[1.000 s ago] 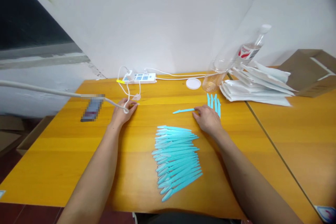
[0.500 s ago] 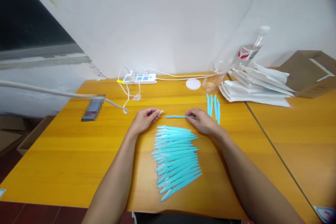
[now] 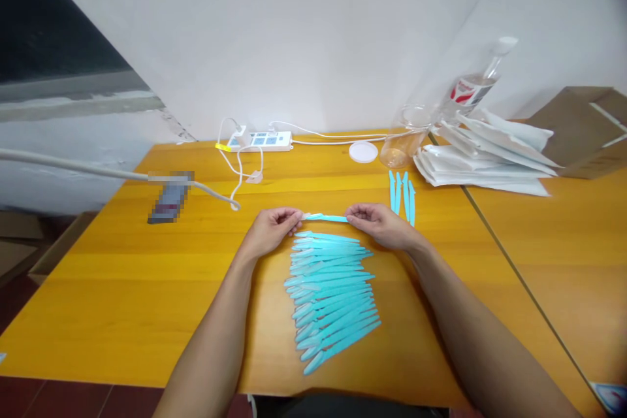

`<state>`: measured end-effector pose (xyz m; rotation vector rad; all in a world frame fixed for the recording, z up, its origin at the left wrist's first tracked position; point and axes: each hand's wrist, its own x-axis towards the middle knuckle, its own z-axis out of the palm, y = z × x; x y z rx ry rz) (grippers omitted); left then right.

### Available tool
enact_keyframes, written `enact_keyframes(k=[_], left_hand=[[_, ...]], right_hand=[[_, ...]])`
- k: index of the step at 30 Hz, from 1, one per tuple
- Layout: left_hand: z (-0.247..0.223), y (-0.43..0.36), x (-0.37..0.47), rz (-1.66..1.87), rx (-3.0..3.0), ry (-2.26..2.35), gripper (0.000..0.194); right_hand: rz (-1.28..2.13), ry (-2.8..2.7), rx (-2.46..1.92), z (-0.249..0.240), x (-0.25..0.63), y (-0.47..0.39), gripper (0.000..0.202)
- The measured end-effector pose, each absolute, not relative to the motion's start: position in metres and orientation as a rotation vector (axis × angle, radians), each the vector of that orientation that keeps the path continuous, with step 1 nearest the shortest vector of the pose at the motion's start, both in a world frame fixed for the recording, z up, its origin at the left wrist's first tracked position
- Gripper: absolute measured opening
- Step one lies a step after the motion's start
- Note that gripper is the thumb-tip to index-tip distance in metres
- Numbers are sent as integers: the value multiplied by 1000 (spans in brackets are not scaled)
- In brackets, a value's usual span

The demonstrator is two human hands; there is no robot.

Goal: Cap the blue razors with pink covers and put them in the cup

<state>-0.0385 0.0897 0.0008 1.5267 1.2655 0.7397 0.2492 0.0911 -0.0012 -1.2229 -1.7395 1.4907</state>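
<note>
Turquoise stick (image 3: 334, 218), slim, held crosswise (nearly level)

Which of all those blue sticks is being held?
The blue stick between the left hand and the right hand, which pinches its end; the big bunch and group of four lie unheld on the table.

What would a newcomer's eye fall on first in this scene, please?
Most likely the row of turquoise sticks on the near part of the table. Just beyond it, one more turquoise stick spans the gap between the left hand and the right hand. At the back right stands a brown cardboard box.
</note>
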Motion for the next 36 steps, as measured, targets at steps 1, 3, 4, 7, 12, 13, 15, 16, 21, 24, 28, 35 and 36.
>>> enact_keyframes(k=[1, 3, 4, 7, 12, 13, 15, 16, 21, 24, 28, 35, 36], left_hand=[[0, 90, -41, 731, 1546, 1259, 47], [0, 90, -46, 730, 1556, 1256, 46], [0, 90, -48, 738, 1550, 1262, 46], [0, 90, -50, 749, 1532, 1288, 48], [2, 85, -33, 660, 1541, 1254, 48], [4, 83, -31, 643, 1541, 1247, 47], [8, 81, -31, 595, 1555, 1216, 44], [10, 79, -34, 556, 1573, 1189, 41], [19, 77, -48, 394, 1657, 1089, 34], [18, 78, -50, 449, 1671, 1127, 34], [11, 83, -55, 553, 1686, 1227, 38], [-7, 111, -100, 964, 1693, 1751, 39], [-10, 117, -108, 985, 1715, 1873, 38]], right_hand=[[1501, -1737, -1221, -1, 249, 91, 38], [1509, -1728, -1218, -1, 249, 91, 38], [1506, -1722, -1217, -1, 249, 91, 38], [1500, -1706, -1217, -2, 250, 92, 39], [1513, -1713, -1209, -4, 248, 90, 40], [1515, -1723, -1210, -3, 247, 89, 39], [1519, -1763, -1225, -1, 244, 86, 37], [1513, -1801, -1236, 0, 242, 84, 36], [1297, -2105, -1154, 8, 231, 75, 26], [1157, -2253, -1087, 13, 228, 71, 26], [819, -2155, -1517, 15, 242, 74, 35], [148, -1723, -2382, 3, 282, 96, 45], [156, -1724, -2411, 2, 282, 97, 43]])
